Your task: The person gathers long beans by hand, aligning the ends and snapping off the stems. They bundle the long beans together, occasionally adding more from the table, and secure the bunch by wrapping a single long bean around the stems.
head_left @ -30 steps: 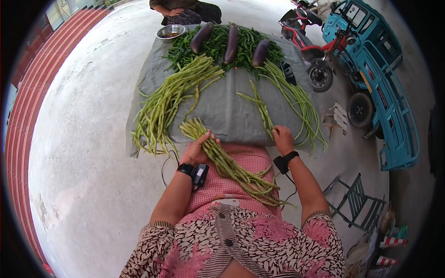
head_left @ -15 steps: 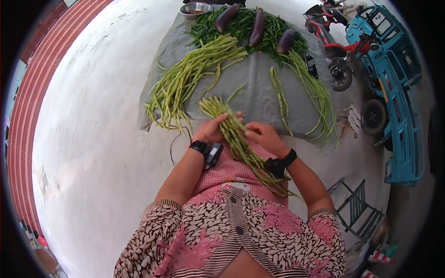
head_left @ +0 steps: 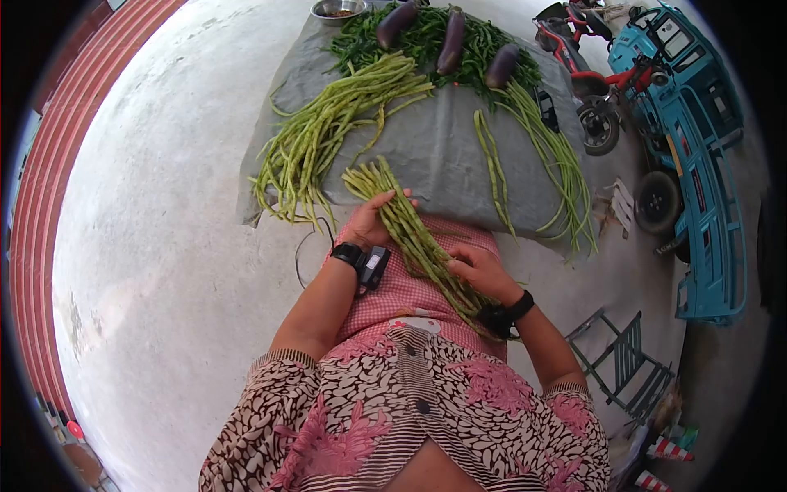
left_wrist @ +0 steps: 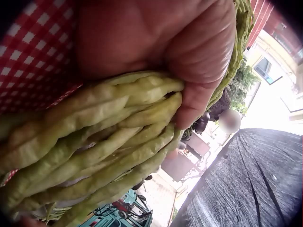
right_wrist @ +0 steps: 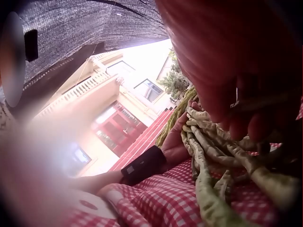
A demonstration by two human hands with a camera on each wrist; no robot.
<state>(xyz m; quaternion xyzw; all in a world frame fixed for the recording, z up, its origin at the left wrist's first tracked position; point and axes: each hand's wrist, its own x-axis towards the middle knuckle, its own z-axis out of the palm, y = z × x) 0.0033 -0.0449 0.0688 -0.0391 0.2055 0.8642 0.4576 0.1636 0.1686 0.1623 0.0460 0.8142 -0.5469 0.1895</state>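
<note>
A bundle of long beans [head_left: 407, 232] lies slantwise over the lap, its upper ends above the edge of the grey cloth. My left hand [head_left: 373, 223] grips it near the top; in the left wrist view the thumb and palm wrap round the beans [left_wrist: 109, 132]. Lower down, my right hand [head_left: 482, 272] holds the beans at the bundle's right side with curled fingers. The right wrist view shows those fingers [right_wrist: 220, 106] bent over the bean strands [right_wrist: 203, 146], partly in shadow. A couple of long beans [head_left: 492, 168] lie apart on the cloth.
On the grey cloth [head_left: 410, 168] are a large long bean pile [head_left: 328, 131], a thinner one [head_left: 557, 164], eggplants [head_left: 451, 41] on a green heap [head_left: 475, 70], and a metal bowl [head_left: 338, 10]. A folding chair [head_left: 627, 361] and blue three-wheeler [head_left: 697, 197] stand right.
My right hand took a long bean from the cloth, brought it to the bundle, then slid down along the bundle's right side. My left hand kept its grip. The head view shifted.
</note>
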